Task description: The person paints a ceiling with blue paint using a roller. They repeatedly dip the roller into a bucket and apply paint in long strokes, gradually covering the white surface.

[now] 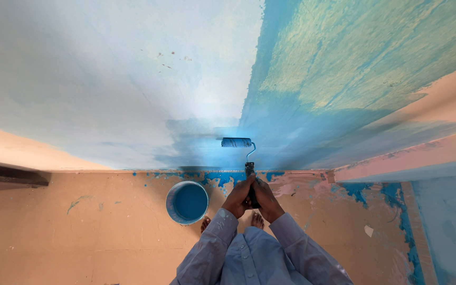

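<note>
1. The left hand point(238, 197) and the right hand point(266, 199) are both wrapped tight around the dark handle of a paint roller point(245, 153), fingers clenched, the two hands touching each other.
2. The handle rises from the hands to a bent metal arm, and the blue-soaked roller sleeve sits sideways at its end, flat against the wall point(133, 79) just above where the wall meets the floor.
3. Around the sleeve the wall is wet deep blue; farther left it is pale, whitish blue, and to the right it shows streaky blue with greenish patches coming through.
4. Grey-blue shirt sleeves point(212, 248) run back from the wrists toward the camera.
5. Two bare feet point(231, 221) stand on the floor under the hands.
6. A round bucket point(187, 202) of blue paint stands on the floor just left of the left foot, near the wall.
7. The peach floor point(80, 232) has blue splashes along the wall's base and heavier blue smears at the right.
8. A pink ledge point(397, 158) runs along the right side.
</note>
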